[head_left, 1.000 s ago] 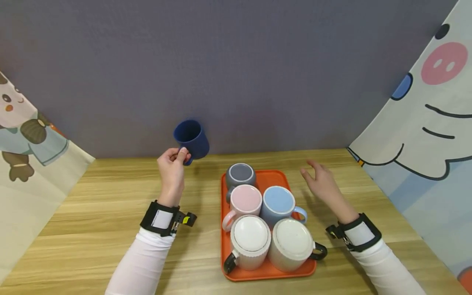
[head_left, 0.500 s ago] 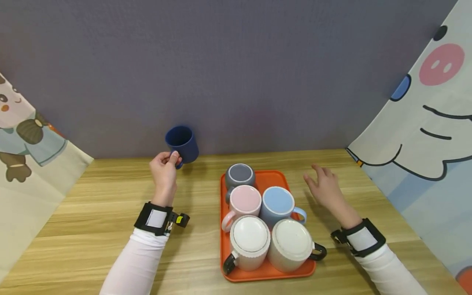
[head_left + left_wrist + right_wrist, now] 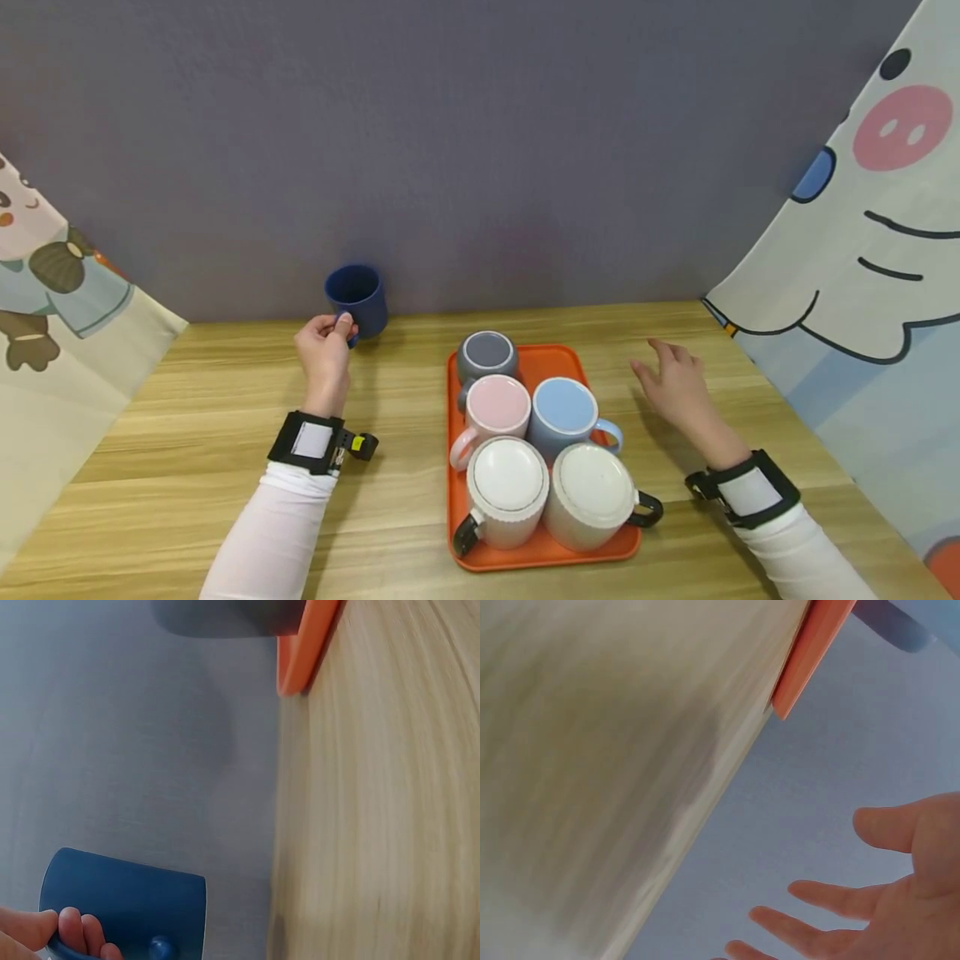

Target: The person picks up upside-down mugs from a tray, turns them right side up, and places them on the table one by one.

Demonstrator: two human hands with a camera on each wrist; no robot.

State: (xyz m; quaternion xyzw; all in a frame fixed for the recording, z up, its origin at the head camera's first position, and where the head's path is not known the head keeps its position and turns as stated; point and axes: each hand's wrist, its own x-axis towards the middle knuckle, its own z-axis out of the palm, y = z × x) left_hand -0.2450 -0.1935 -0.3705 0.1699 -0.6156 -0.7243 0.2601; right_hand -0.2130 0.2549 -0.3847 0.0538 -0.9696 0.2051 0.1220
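Near the back of the table, my left hand point(image 3: 324, 358) pinches the handle of a dark blue mug point(image 3: 365, 310), whose mouth faces up. In the left wrist view, thumb and curled fingers grip that handle, and a grey gap shows between the mug's base point(image 3: 191, 911) and the table. My right hand point(image 3: 678, 387) hovers over the table to the right of the tray, holding nothing. Its spread fingers point(image 3: 832, 898) show in the right wrist view. An orange tray point(image 3: 553, 362) carries upside-down mugs: grey point(image 3: 487, 354), pink point(image 3: 498, 404), light blue point(image 3: 564, 408) and two white ones point(image 3: 508, 479).
The wood-grain table point(image 3: 187, 450) ends at a grey wall point(image 3: 480, 150) behind the blue mug. Cartoon-printed cloths hang on the left point(image 3: 60, 292) and right point(image 3: 862, 292). Two black mug handles point outward, the right one point(image 3: 647, 508) past the tray's rim.
My left hand has carried the blue mug left and downward, and the mug has become more upright. My right hand has drifted slightly right, away from the tray. The mugs on the tray stay put.
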